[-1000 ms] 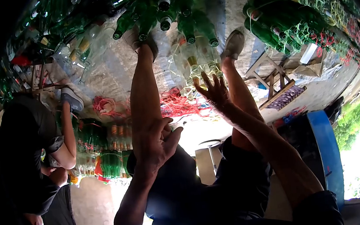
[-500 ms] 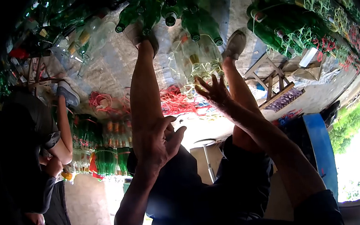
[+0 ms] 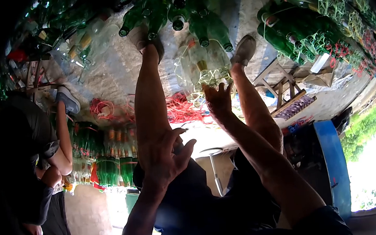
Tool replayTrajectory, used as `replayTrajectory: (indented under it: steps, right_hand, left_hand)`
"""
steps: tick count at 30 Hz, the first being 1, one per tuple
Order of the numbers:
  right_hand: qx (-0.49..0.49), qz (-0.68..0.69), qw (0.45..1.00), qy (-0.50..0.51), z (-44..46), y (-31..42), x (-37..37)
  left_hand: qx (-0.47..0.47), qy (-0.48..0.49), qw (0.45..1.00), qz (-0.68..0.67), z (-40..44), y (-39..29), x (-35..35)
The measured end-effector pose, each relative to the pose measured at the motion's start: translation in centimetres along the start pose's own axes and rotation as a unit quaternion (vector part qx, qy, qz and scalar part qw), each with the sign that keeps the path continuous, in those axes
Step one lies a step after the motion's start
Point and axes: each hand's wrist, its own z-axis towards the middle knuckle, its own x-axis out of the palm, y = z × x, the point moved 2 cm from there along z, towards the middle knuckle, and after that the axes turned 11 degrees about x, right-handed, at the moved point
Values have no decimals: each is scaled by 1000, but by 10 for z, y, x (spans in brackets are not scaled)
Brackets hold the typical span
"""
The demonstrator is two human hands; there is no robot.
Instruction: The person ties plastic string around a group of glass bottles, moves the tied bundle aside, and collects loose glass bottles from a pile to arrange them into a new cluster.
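A bundle of clear glass bottles (image 3: 207, 57), bound with pale string around the necks, stands between my feet. My right hand (image 3: 219, 100) reaches down to its near side. The fingers are drawn together right at the bottle mouths; whether they pinch the string or a neck is hidden. My left hand (image 3: 167, 157) hovers by my left knee, thumb and forefinger apart, with nothing visible between them. Green bottles (image 3: 207, 26) stand just beyond the clear ones, necks towards me.
Tied green bottles (image 3: 294, 30) lie at the right near a small wooden stool (image 3: 286, 91). Red string (image 3: 185, 106) lies tangled on the floor. At the left sits another person (image 3: 30, 153), with more green bottles (image 3: 108, 169) beside them. A blue panel (image 3: 333, 163) stands at the right.
My right hand has moved slightly inward onto the bottle mouths, and its spread fingers have drawn together. My left hand has barely moved. The whole view has shifted slightly.
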Motion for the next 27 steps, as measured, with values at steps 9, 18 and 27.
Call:
replayTrajectory:
  steps: [9, 18, 27]
  right_hand:
    - [17, -65, 991, 116, 8, 1, -4]
    - [6, -44, 995, 95, 11, 8, -16]
    - [-4, -40, 995, 94, 18, 23, -39]
  left_hand:
    - [-18, -23, 999, -21, 3, -8, -8]
    - [-8, -34, 999, -20, 13, -18, -14]
    - [-39, -16, 999, -13, 5, -9, -14]
